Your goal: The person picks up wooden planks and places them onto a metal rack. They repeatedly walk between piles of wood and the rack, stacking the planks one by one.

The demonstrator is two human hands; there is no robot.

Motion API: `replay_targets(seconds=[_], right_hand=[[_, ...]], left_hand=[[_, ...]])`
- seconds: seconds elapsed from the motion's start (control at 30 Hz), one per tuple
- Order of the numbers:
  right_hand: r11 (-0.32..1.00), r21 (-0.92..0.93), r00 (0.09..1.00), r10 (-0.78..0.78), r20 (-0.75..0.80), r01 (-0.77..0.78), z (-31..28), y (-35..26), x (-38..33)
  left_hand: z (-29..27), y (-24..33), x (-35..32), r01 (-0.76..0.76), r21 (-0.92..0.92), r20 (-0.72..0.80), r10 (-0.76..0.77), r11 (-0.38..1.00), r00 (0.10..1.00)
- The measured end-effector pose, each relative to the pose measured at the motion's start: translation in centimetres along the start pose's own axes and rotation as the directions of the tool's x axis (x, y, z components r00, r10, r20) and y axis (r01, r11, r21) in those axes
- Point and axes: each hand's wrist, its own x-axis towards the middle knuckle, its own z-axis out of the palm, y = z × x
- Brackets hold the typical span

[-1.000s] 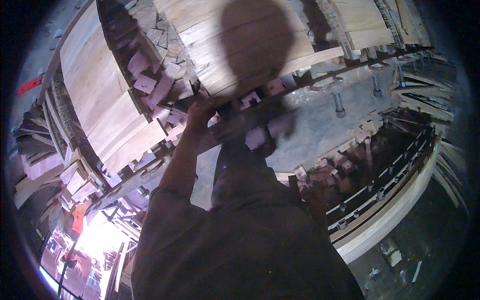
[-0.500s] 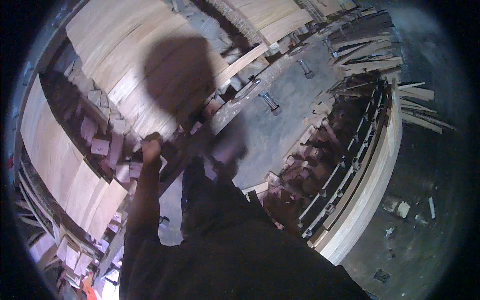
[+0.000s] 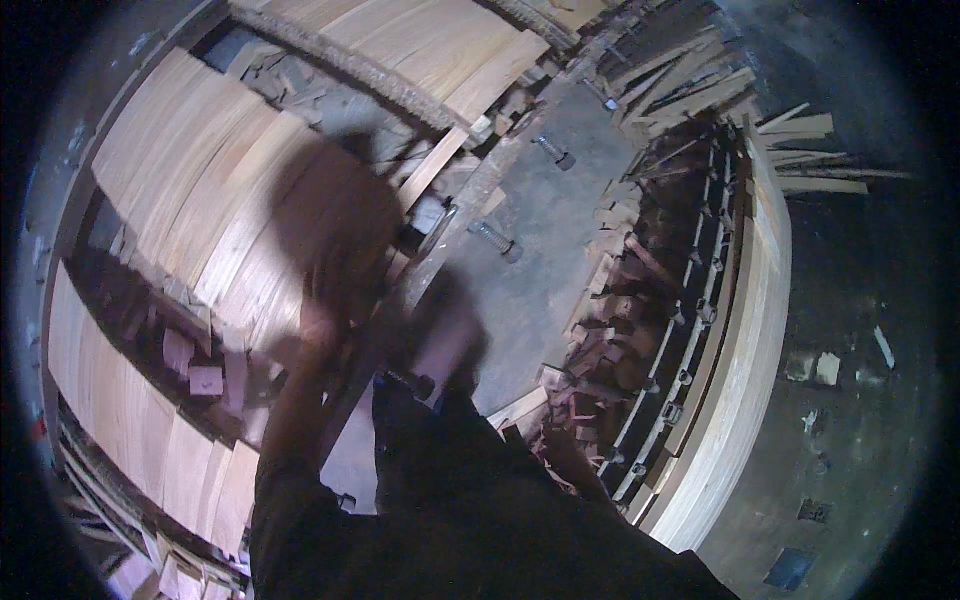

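Observation:
My left hand (image 3: 325, 325) reaches forward over the near right edge of a row of pale wooden strips (image 3: 195, 175). It is blurred and lies in shadow, so its fingers and anything in them cannot be made out. The strips lie side by side like a panel. A round dark shadow falls across their right part. Right of the hand runs a grey metal surface (image 3: 540, 230) with a large spring bolt (image 3: 495, 240) on it. My right hand does not show; the dark sleeve and body fill the lower middle.
Small wood offcuts (image 3: 207, 380) fill the gap before another row of strips (image 3: 130, 400). More offcuts (image 3: 610, 335) lie beside a metal rail (image 3: 690, 330) and a long pale board (image 3: 755, 370). Thin sticks (image 3: 690, 95) are heaped at far right. Scraps lie on the dark floor (image 3: 850, 430).
The whole view has shifted, with the wood rows and bolts now farther left. My left hand, earlier curled at the strips' near edge, now overlaps their near right edge and is more blurred.

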Motion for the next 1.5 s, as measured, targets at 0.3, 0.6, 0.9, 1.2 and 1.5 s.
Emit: replay_targets(seconds=[0.3,0.6,0.9,1.2,1.5], right_hand=[[0.956,0.082,0.957,0.272,0.103,-0.281,4.0,4.0,-0.9],[0.920,0.141,0.930,0.358,0.085,-0.367,2.1,2.2,-6.6],[0.897,0.167,0.912,0.395,0.115,-0.409,4.1,1.7,-7.7],[0.913,0.137,0.922,0.369,0.122,-0.384,2.8,1.1,-5.4],[0.931,0.100,0.934,0.342,0.108,-0.352,1.2,1.3,-2.6]], left_hand=[[4.7,-2.3,-1.0,-0.039,0.007,-0.156,0.039,0.999,0.987],[-0.1,-0.4,-3.4,-0.086,-0.231,-0.110,0.062,0.969,0.992],[0.8,-0.8,-2.5,-0.139,-0.263,-0.228,0.078,0.955,0.971],[0.0,-1.1,-2.9,-0.194,-0.328,-0.312,0.088,0.925,0.946],[-3.3,-0.4,-3.0,-0.074,-0.381,-0.189,0.001,0.921,0.982]])
